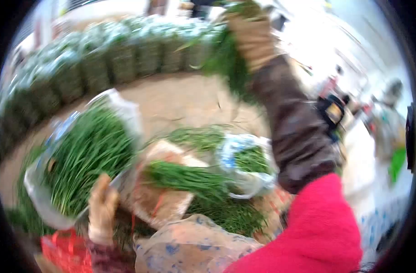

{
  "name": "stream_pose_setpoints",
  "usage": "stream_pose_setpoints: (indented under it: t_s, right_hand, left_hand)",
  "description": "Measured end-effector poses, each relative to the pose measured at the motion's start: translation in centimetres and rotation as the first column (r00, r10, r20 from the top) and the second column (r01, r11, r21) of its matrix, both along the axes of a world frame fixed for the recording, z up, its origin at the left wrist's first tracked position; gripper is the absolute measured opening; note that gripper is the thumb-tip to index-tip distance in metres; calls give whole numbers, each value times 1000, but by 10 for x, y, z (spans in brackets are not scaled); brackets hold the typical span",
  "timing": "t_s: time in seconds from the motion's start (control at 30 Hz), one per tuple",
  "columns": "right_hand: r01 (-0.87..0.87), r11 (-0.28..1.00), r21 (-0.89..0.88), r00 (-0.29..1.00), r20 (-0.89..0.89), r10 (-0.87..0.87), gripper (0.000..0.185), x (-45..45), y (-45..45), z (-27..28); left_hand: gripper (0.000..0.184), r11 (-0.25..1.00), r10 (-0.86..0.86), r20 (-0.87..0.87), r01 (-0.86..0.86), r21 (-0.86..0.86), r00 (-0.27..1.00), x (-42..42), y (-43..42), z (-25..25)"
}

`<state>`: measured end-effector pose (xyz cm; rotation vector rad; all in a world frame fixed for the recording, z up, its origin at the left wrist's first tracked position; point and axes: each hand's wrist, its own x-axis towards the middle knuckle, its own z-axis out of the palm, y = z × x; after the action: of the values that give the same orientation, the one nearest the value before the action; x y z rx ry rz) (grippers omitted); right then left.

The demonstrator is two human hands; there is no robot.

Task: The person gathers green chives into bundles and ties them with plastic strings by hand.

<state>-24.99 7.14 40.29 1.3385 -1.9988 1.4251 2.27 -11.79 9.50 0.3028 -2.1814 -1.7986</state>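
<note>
High at the top, my right hand (pixel 251 38) in a tan glove is closed round a bunch of chives (pixel 228 59), whose long green leaves hang down below it. My left hand (pixel 103 207), gloved too, has its fingers stretched out and holds nothing. It is beside a white plastic bag (pixel 40 182) packed with long green chives (pixel 87 154). Between the hands, another bunch of chives (pixel 185 177) lies across a worn board (pixel 158 200) with red string on it. The picture is blurred by motion.
Loose green trimmings (pixel 235 218) lie by my covered lap (pixel 190 245). A smaller white bag (pixel 233 157) holds more greens. Red netting (pixel 67 250) lies at lower left. A long row of filled plastic bags (pixel 121 54) curves behind. Blurred people (pixel 333 109) are at right.
</note>
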Motion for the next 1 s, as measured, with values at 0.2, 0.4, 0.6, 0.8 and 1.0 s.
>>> stream_pose_setpoints:
  t_s: [0.2,0.4,0.6,0.8,1.0]
  right_hand:
    - [-179,798,-576,965,54,256,35,40,11,-125]
    - [-189,580,-792,766,251,592,41,108,58,-213]
    - [-380,567,-731,424,407,809,28,154,128,-251]
    - [-625,759,183,699,563,440,69,63,224,-244]
    - [-767,636,-89,196,911,364,99,48,178,-255]
  left_hand:
    - [97,497,-515,-260,532,685,816,-59,189,28]
    - [90,229,74,-632,603,764,772,-79,202,67]
    - [59,480,267,-241,89,873,933,-74,176,-20]
    - [35,-25,137,-211,216,976,968,-59,220,40]
    - [43,657,212,-137,-37,753,968,-80,222,26]
